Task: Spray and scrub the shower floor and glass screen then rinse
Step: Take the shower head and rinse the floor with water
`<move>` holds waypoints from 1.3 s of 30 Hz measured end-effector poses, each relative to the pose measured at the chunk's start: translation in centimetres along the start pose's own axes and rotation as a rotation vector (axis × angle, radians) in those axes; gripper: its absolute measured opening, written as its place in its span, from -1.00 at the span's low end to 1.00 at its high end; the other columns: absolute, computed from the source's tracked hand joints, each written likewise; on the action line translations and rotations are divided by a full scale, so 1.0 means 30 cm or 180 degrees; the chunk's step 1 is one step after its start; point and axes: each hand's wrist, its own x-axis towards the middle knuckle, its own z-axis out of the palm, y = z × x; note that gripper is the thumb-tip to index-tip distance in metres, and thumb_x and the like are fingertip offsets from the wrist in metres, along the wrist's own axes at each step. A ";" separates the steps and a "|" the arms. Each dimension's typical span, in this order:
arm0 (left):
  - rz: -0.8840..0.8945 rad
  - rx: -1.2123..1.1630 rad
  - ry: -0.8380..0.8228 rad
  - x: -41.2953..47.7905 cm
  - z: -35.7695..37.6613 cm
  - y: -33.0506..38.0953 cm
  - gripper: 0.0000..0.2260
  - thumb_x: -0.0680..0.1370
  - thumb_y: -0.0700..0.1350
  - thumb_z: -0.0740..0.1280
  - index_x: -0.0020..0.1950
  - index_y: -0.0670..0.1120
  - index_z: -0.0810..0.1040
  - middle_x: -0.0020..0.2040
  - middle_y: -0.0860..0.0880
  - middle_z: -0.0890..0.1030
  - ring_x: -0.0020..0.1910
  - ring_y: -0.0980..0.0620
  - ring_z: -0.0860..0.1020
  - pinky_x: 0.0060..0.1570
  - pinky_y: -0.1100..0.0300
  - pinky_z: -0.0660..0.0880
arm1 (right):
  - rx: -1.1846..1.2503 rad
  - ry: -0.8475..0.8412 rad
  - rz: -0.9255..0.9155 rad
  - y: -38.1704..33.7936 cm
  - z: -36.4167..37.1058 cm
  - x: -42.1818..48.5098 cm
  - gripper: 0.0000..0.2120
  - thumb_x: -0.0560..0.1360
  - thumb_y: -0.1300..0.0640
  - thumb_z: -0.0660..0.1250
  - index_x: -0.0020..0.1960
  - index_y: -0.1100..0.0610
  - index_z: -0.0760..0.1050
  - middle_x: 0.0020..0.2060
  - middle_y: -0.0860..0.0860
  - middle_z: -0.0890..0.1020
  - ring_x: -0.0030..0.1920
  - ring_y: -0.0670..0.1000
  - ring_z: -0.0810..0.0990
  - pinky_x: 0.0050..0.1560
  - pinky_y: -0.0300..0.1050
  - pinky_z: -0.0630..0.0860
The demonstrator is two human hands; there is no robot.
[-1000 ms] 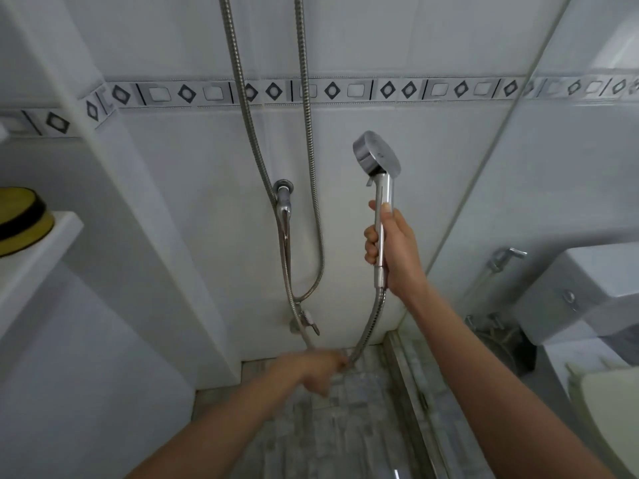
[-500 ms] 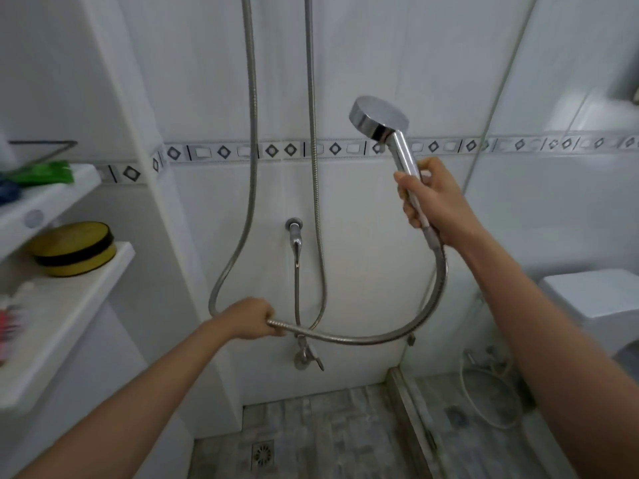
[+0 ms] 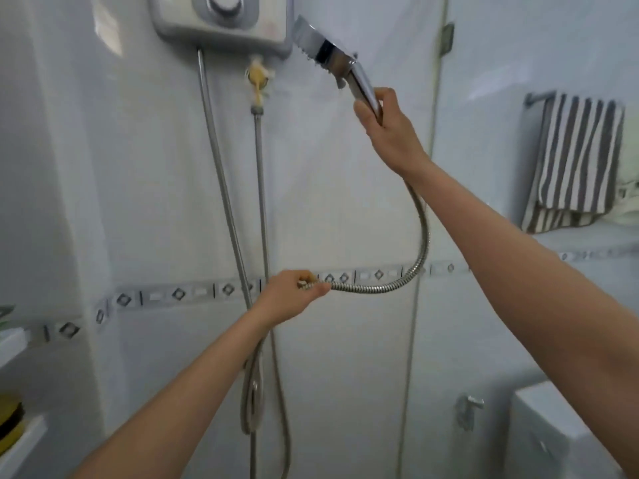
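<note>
1. Two bare forearms reaching up from the near edge into the shower corner, the left from lower left, the right from the right side.
2. At the near left edge, a white shelf [image 3: 20,440] carrying a blurred yellow and black round object [image 3: 9,421].
3. Left hand [image 3: 288,300] clenched around the metal shower hose [image 3: 397,283], gripping it level with the patterned tile border [image 3: 179,293].
4. From that grip, hose curving out to the right, then up behind the right wrist toward the handle.
5. Right hand [image 3: 389,127] higher and further right, grasping the handle of the chrome shower head [image 3: 321,48], held tilted with the round face up and to the left.
6. Shower head raised close to the lower right corner of the white water heater [image 3: 221,24] mounted on the far wall; touching or apart cannot be told.
7. Below the heater, a yellowish valve [image 3: 257,83] with a second hose hanging straight down, and another length of hose dropping beside it on the left.
8. Right of the hands, the edge of the glass screen [image 3: 437,133] running top to bottom.
9. Far right, a grey and white striped towel [image 3: 575,160] hanging on a rail; below it, part of a white toilet tank [image 3: 553,433].
</note>
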 end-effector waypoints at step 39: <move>-0.0676 -0.0280 -0.0024 0.688 0.065 -0.010 -0.86 0.55 -0.01 0.41 -0.08 -0.07 0.56 -0.21 0.02 0.71 -0.36 0.13 0.63 -0.32 0.27 0.53 | 0.2863 -0.0543 -0.0307 0.274 0.046 1.013 -0.74 0.65 0.04 0.13 0.16 0.19 0.47 -0.13 0.05 0.58 -0.12 0.00 0.58 0.11 0.07 0.57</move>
